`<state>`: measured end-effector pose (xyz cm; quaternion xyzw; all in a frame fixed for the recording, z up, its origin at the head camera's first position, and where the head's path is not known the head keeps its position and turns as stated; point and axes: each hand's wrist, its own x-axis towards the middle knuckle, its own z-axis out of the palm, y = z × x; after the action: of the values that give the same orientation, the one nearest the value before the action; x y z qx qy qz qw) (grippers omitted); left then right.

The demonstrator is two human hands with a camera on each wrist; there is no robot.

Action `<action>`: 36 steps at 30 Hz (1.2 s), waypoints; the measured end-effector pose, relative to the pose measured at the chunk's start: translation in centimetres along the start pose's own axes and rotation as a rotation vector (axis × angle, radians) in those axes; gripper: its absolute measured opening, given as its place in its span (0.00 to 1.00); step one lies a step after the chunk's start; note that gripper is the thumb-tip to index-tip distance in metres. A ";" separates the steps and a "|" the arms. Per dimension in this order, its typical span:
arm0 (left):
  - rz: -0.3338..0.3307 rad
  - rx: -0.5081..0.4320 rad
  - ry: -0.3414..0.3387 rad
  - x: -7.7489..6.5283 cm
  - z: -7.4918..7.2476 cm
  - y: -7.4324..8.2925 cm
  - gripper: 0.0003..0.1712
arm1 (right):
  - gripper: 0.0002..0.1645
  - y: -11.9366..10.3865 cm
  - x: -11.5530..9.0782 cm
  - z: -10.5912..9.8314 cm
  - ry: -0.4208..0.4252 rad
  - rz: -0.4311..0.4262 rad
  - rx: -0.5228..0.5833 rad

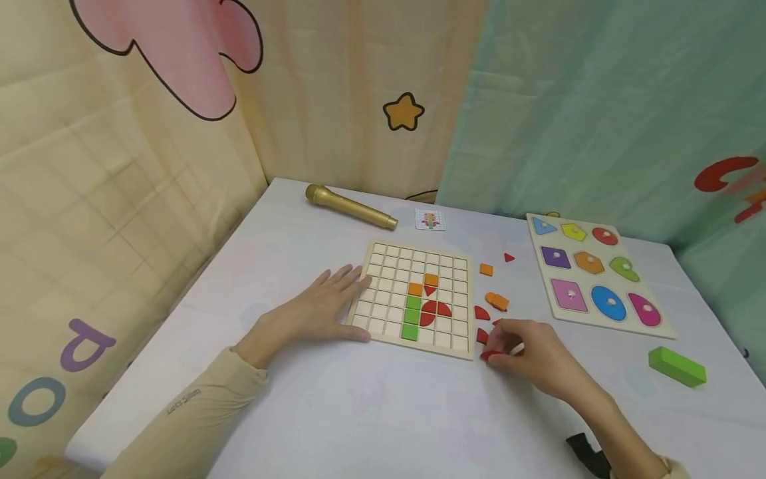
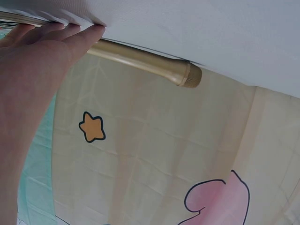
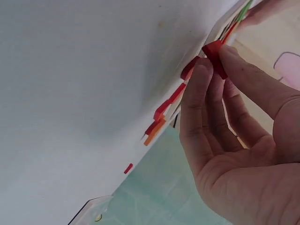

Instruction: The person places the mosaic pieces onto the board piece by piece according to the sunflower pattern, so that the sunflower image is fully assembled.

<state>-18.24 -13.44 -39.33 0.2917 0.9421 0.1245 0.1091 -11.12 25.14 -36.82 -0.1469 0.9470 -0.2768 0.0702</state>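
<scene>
A wooden grid board (image 1: pixel 383 293) lies on the table, with orange squares (image 1: pixel 431 280), green squares (image 1: pixel 411 317), red quarter-circles (image 1: pixel 428 307) and a small red triangle (image 1: pixel 429 291) in its cells. My left hand (image 1: pixel 314 307) rests with spread fingers along the board's left edge. Just off the lower right corner, my right hand (image 1: pixel 535 356) pinches a red piece (image 3: pixel 216 58) between thumb and fingertips. Beside the board's right edge lie more red quarter-circles (image 1: pixel 481 313), an orange square (image 1: pixel 486 269), orange pieces (image 1: pixel 497 301) and another red triangle (image 1: pixel 509 257).
Behind the board lie a gold microphone (image 1: pixel 351 207) and a small pattern card (image 1: pixel 430 219). A knobbed shape puzzle (image 1: pixel 544 287) occupies the right side, with a green block (image 1: pixel 677 366) in front of it. Curtains stand behind the table.
</scene>
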 end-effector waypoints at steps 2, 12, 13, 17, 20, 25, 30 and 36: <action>-0.002 0.003 -0.004 0.1 0.0 0.0 0.68 | 0.10 -0.5 0.3 -0.1 0.013 -0.025 0.026; 0.001 0.000 -0.005 0.1 0.1 -0.1 0.68 | 0.08 -4.2 4.9 1.3 0.044 -0.141 0.110; 0.004 -0.003 -0.002 0.0 0.1 -0.1 0.68 | 0.08 -4.7 5.5 1.5 0.051 -0.157 0.100; 0.010 -0.007 0.004 0.0 0.0 0.0 0.68 | 0.06 -6.4 7.8 2.6 0.043 -0.198 0.108; 0.015 -0.006 0.008 -0.1 -0.1 0.1 0.67 | 0.04 -7.5 9.4 3.3 0.011 -0.204 0.108; 0.027 -0.001 0.018 -0.1 -0.2 0.1 0.67 | 0.09 -8.7 11.2 4.4 -0.057 -0.174 0.077; 0.027 -0.004 0.018 -0.2 -0.2 0.1 0.66 | 0.05 -8.8 12.1 5.2 -0.081 -0.168 0.072; 0.027 -0.004 0.013 -0.1 -0.3 0.2 0.66 | 0.02 -9.0 12.0 5.5 -0.060 -0.169 0.033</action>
<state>-18.10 -13.42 -39.02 0.3032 0.9385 0.1297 0.1019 -19.16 11.36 -37.17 -0.2334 0.9240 -0.2927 0.0774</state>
